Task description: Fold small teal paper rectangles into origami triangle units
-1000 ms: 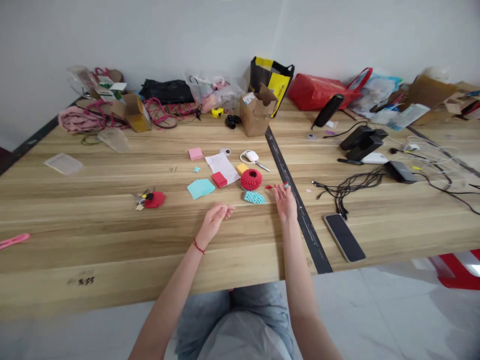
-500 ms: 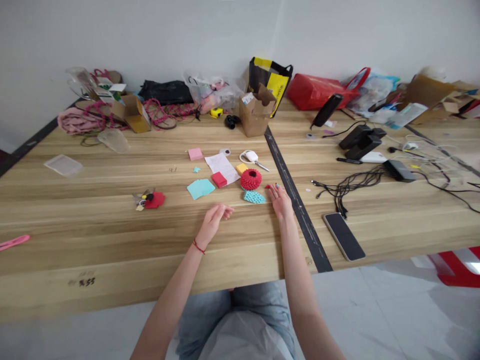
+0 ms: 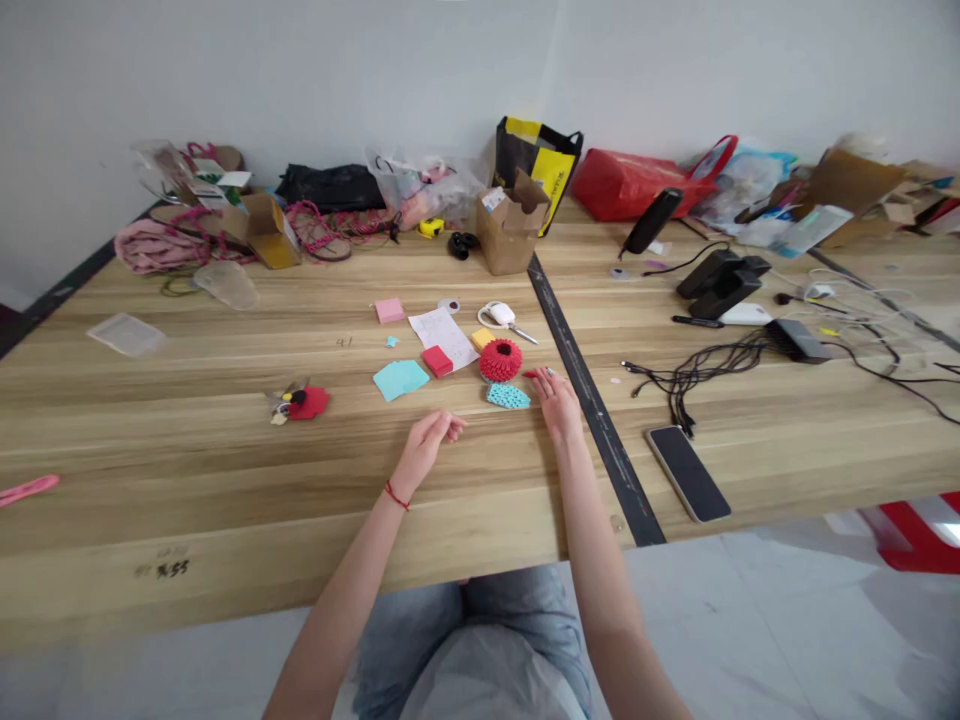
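Observation:
My left hand (image 3: 427, 442) rests on the wooden table (image 3: 225, 440), fingers loosely curled, nothing visible in it. My right hand (image 3: 556, 398) lies flat with fingers stretched out, fingertips beside a tiny red paper piece (image 3: 529, 374) and a small teal bit. Just left of it lies a teal woven paper piece (image 3: 508, 396). Behind that stands a round red folded-paper ball (image 3: 501, 359). A red note block (image 3: 437, 361), a teal paper sheet (image 3: 400, 378) and a white paper slip (image 3: 444, 335) lie further left.
A phone (image 3: 688, 472) lies face up at the right, beside a tangle of black cables (image 3: 697, 375). A dark seam strip (image 3: 592, 400) runs between the tables. Scissors (image 3: 505, 317), keys with a red shape (image 3: 300, 402), bags and boxes line the back.
My right hand has slid a little left and back toward the teal woven piece. My left hand has hardly moved.

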Action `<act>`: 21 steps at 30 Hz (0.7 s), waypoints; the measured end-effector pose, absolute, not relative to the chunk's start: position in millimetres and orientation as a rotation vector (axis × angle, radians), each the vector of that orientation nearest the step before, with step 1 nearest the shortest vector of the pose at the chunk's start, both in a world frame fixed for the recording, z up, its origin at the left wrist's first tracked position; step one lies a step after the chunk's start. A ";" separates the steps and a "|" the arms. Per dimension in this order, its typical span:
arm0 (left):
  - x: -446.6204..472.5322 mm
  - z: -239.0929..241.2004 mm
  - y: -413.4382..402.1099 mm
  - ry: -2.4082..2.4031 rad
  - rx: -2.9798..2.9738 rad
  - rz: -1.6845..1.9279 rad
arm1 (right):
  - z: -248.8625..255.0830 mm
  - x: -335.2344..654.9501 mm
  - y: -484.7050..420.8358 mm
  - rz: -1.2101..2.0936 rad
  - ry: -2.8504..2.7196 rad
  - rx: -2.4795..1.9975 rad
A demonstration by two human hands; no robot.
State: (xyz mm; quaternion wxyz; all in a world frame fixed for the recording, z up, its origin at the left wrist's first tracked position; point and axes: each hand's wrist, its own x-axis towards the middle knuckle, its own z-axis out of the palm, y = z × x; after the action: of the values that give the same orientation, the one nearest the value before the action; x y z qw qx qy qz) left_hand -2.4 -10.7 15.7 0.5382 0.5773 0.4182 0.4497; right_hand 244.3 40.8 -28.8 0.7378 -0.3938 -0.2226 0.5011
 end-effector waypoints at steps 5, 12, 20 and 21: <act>-1.8 16.2 -10.8 0.989 1.376 1.053 | -34.4 238.4 39.6 1.155 -0.539 -0.903; -2.0 16.9 -11.2 0.998 1.392 1.046 | -42.9 235.7 41.6 1.172 -0.572 -0.927; -1.5 17.6 -12.0 0.983 1.414 1.037 | -47.9 233.2 43.3 1.175 -0.649 -0.964; -1.4 17.5 -12.0 0.982 1.415 1.036 | -49.0 232.8 43.3 1.167 -0.663 -0.981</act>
State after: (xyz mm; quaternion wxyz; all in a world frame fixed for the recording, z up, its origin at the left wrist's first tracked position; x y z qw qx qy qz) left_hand -1.4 -12.0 17.5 0.5361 0.5942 0.4124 0.4352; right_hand 232.8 43.3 -49.0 0.6740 -0.4361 -0.2945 0.5184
